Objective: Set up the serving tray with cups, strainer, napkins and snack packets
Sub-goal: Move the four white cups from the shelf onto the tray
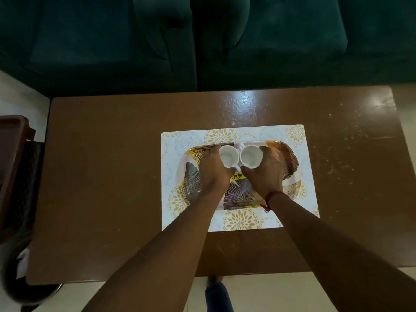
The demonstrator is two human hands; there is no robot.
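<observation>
**Two white cups held over the tray**

A brown table (pixel 112 176) stands in front of a dark green sofa (pixel 202 41), its top glossy and speckled toward the far right; pale floor shows at the near edge. A white placemat (pixel 297 136) with gold flower prints lies right of centre, and a tray (pixel 290 158) with gold and purple leaf patterns sits on it; a yellow price sticker (pixel 237 176) shows on the tray. The left hand (pixel 211 170) is curled around one white cup (pixel 229 157); the right hand (pixel 267 170) is wrapped around a second cup (pixel 251 156); both cups are empty, mouths up, side by side over the tray's far half, whether resting on it I cannot tell. The table's left half is bare; a dark basket (pixel 20 176) stands off its left edge.
</observation>
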